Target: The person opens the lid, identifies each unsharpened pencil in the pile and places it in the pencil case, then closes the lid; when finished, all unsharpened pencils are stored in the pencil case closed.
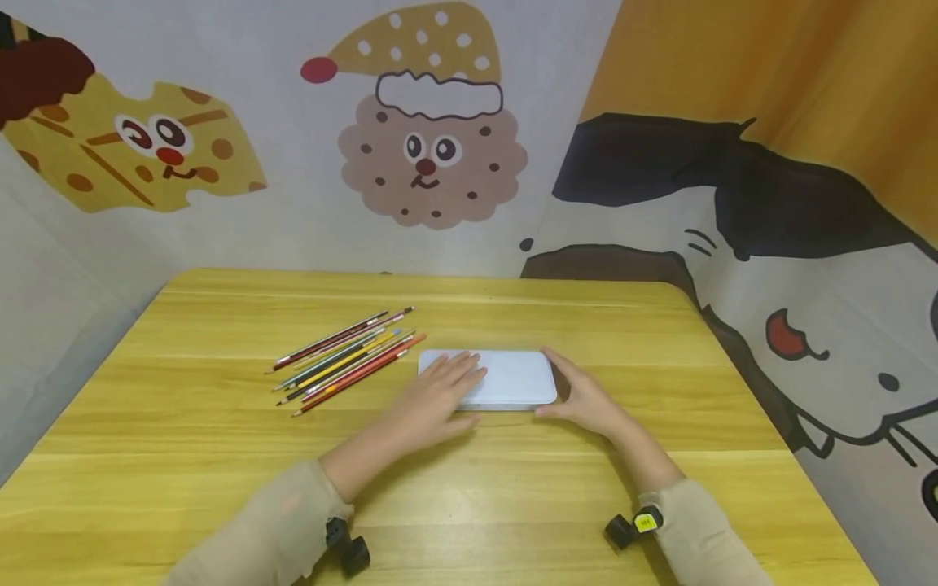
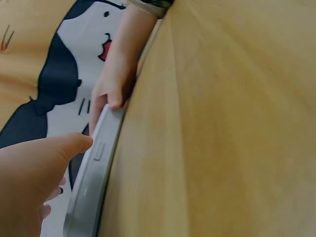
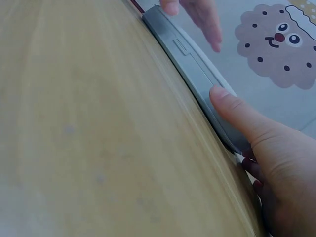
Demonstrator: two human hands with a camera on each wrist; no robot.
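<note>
A flat white pencil case [image 1: 516, 378] with rounded corners lies closed on the table, its long side facing me. On its front wall a small rectangular latch [image 3: 181, 47] shows in the right wrist view. My left hand [image 1: 440, 399] is spread over the left part of the lid, fingers fairly straight, thumb out by the front edge. The right hand [image 1: 582, 399] grips the case's right end, thumb at the front wall and fingers round toward the back corner. Left of the case lie several loose pencils [image 1: 348, 362], roughly parallel and slanted.
The wooden table [image 1: 513, 496] has its far edge against a cloth backdrop [image 1: 293, 236] printed with cartoon figures. Each forearm wears a small black camera on a strap, such as the right strap camera [image 1: 623, 531].
</note>
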